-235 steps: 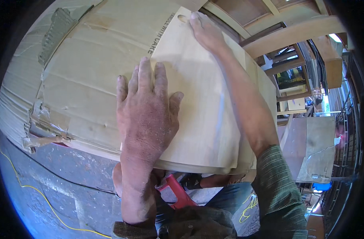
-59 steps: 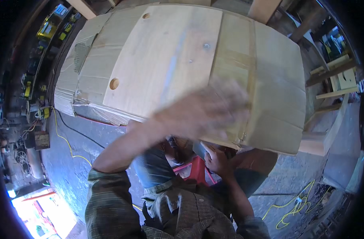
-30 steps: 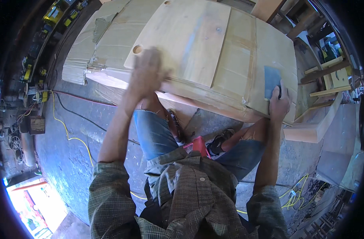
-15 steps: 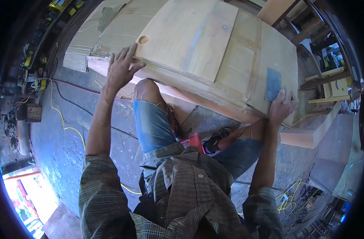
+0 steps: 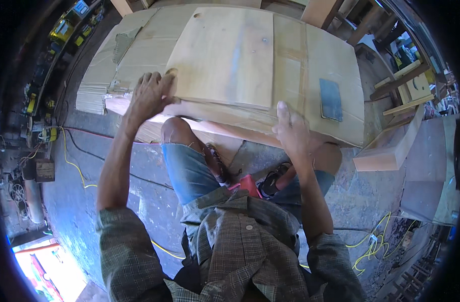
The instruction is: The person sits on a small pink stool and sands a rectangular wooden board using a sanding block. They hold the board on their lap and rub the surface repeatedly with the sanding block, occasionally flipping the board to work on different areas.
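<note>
A pale wooden panel (image 5: 225,55) lies on a cardboard-covered surface, with a round hole near its near left corner and another near its far left. My left hand (image 5: 152,96) holds that near left corner, fingers curled at the left edge and thumb along the front; the fingers partly cover the near hole. Close to the panel's near right corner, my right hand (image 5: 294,132) is raised with its thumb apart from the bent fingers and nothing in it. On the cardboard (image 5: 310,65) to the right lies a blue-grey rectangular sheet, apparently sandpaper (image 5: 331,99).
My knees are close against the work surface's near side. Wooden frame pieces (image 5: 383,156) stand at right. A pink-red object (image 5: 249,186) sits between my feet. Yellow cable (image 5: 376,246) and dark cords cross the floor. Tools and machinery line the left.
My right hand has let go of the blue-grey sheet and moved left toward the panel's near corner. My left hand's fingers have curled in at the panel's left corner. The view has shifted.
</note>
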A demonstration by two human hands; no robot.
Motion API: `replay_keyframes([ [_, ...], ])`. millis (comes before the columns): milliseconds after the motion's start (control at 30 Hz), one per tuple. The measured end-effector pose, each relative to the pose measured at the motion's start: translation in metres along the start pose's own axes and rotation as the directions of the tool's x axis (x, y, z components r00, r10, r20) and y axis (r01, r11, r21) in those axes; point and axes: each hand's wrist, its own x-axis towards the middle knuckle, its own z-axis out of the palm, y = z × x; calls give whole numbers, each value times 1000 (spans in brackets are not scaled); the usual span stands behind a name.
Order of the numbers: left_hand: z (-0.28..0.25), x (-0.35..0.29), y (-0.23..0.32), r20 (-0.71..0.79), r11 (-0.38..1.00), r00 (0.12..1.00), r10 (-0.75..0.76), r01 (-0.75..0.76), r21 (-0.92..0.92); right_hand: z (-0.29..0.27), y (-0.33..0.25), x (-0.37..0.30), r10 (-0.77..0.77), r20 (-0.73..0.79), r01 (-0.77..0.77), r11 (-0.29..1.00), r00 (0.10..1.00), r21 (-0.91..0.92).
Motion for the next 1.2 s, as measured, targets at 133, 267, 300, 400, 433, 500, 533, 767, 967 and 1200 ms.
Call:
replay_keyframes([
  [133, -45, -12, 76, -66, 998, 997, -39, 36, -45, -28, -20, -20, 246, 179, -295, 889, 953, 350],
  [267, -67, -51, 120, -103, 996, 994, -35, 26, -88, -7, 36, -26, -34, 150, -137, 245, 988, 960],
  [300, -64, -62, 126, -106, 995, 994, -33, 23, -95, 2, 33, -30, -43, 105, -94, 202, 994, 975],
  [400, -35, -91, 135, -44, 954, 984, -170, 153, -258, 9, 25, -41, -23, 63, -57, 198, 998, 978],
  [433, -24, -99, 138, -40, 940, 980, -197, 177, -290, 7, 24, -44, -8, 60, -56, 222, 998, 973],
  [500, -18, -103, 145, -48, 922, 970, -236, 208, -326, 2, 31, -41, 108, -31, -7, 340, 994, 940],
  [533, -19, -97, 152, -87, 919, 969, -230, 187, -347, -4, 36, -39, 163, -85, 14, 399, 983, 917],
  [767, 13, -75, 201, -169, 717, 967, -189, 18, -697, -97, -114, -74, -245, -509, 409, 880, 825, 239],
  [967, 8, -57, 171, 95, -457, 974, -203, -8, -889, -25, -157, -83, -855, -328, 793, 503, 401, -344],
  [1200, -39, -70, 84, 83, -829, 950, -299, -216, -515, 70, -144, -91, -893, 116, 786, 313, 434, -533],
])
